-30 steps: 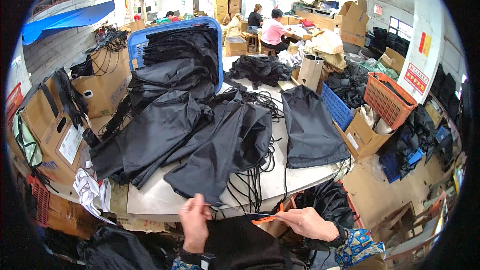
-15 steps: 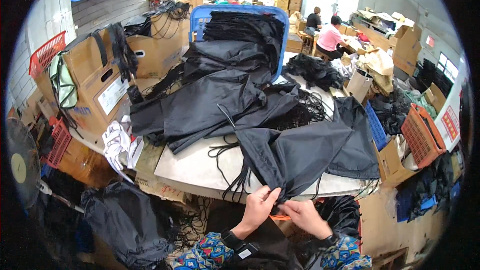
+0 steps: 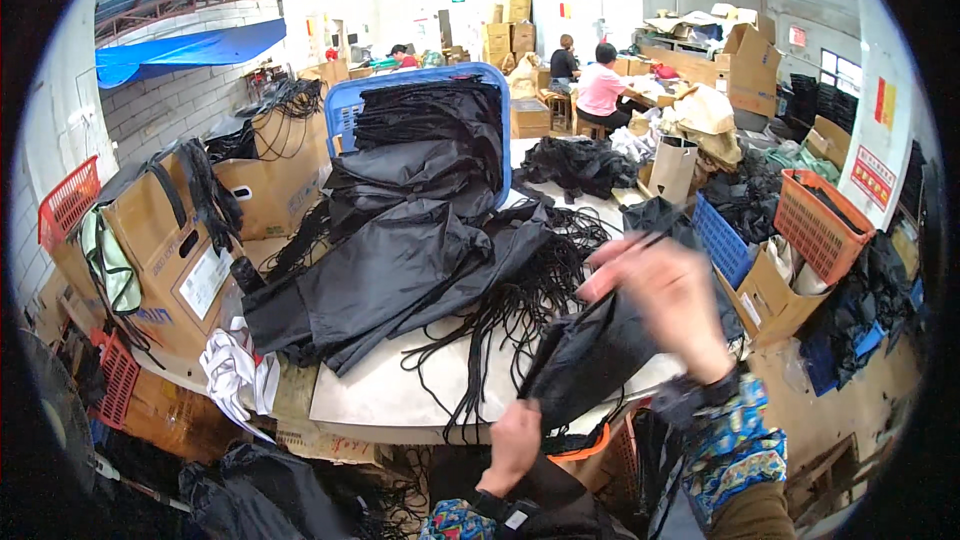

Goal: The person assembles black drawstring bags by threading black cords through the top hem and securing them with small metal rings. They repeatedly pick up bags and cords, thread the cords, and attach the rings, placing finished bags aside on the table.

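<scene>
A black drawstring bag (image 3: 590,365) of thin fabric lies slanting over the near edge of the white table (image 3: 370,395). My left hand (image 3: 515,445) is closed on its lower left corner, at the table's edge. Raised over the bag's upper right part is my right hand (image 3: 665,290); motion smears its fingers, and I cannot tell whether they hold the dark strip beside them. More black bags (image 3: 380,265) lie spread to the left of it. Their black cords (image 3: 490,325) trail over the table between that heap and the bag in my hand.
A blue basket (image 3: 505,130) full of stacked black bags stands at the back. Cardboard boxes (image 3: 165,250) and white straps (image 3: 240,370) are at the left. An orange basket (image 3: 820,225) and a blue basket (image 3: 722,240) stand at the right. Two people sit farther back, one in pink (image 3: 600,90).
My hands were together at the bag's gathered end; now they are apart. The right hand has swung up and right, the left slightly down. The view has shifted too.
</scene>
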Demonstrator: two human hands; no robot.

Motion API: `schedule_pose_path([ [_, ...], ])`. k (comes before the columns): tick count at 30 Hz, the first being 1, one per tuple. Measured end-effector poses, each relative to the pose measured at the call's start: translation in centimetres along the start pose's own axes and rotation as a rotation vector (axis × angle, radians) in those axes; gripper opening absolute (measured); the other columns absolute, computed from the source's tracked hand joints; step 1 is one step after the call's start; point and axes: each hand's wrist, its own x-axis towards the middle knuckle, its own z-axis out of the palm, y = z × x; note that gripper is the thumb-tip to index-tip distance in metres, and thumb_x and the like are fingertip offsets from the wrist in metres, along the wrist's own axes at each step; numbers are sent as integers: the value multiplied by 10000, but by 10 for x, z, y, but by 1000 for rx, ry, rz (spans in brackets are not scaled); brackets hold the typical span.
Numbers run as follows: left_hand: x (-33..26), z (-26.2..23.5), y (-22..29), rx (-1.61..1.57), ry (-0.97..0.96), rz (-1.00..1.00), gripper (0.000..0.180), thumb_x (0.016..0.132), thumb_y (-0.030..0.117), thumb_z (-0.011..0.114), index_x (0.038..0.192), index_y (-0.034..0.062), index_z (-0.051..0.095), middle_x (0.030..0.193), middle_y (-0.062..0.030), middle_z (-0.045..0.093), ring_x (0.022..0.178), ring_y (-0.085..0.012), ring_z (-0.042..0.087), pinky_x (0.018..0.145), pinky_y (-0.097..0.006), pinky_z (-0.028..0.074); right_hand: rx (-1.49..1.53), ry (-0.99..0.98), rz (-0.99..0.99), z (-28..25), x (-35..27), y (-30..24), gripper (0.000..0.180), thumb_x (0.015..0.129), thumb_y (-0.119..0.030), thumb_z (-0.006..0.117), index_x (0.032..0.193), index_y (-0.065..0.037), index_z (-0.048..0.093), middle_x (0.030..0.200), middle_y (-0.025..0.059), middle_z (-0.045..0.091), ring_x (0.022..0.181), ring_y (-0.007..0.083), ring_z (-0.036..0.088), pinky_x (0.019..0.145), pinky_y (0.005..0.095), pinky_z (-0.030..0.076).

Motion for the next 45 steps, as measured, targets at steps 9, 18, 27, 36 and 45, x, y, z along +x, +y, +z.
schedule_pose_path([
  [9, 41, -56, -89, -1009, 481, -773, 193, 860, 144, 442, 860, 54, 612, 677, -41, 581, 634, -182, 547, 580, -302, 443, -871, 793, -413, -144, -67, -29, 261, 976, -143, 464, 1111, 64, 549, 860, 91, 579, 752, 132, 520, 716, 269, 435],
  [18, 34, -178, -204, -1648, 912, -649, 278, 913, 232, 436, 953, 66, 656, 898, -80, 682, 732, -169, 656, 556, -268, 548, -663, 957, 425, -335, -166, 56, 347, 947, -170, 465, 1260, -49, 553, 866, -18, 615, 536, 47, 402, 474, 195, 322],
  [27, 38, -62, -39, -1304, 644, -873, 239, 918, 381, 495, 940, 144, 519, 718, 0, 494, 554, -146, 488, 496, -297, 415, -176, -416, 459, -28, -188, 82, 126, 827, -43, 573, 891, -25, 681, 900, 135, 689, 877, 237, 654, 753, 318, 515],
  [36, 22, -122, -28, -1543, 494, -463, 461, 980, 350, 375, 1282, 11, 453, 1182, -140, 593, 1145, -276, 539, 1000, -436, 425, -657, 5, -135, 41, -29, 119, 162, 856, -126, 587, 965, -52, 681, 1316, 255, 453, 1111, 376, 532, 890, 389, 459],
  [45, 5, -41, 18, -1158, 198, -575, 206, 962, 177, 488, 954, -17, 557, 948, -74, 599, 884, -170, 605, 791, -348, 543, -350, -398, 126, 86, -95, 82, 439, 799, -175, 694, 1198, -63, 549, 789, 116, 516, 714, 244, 544, 627, 326, 450],
])
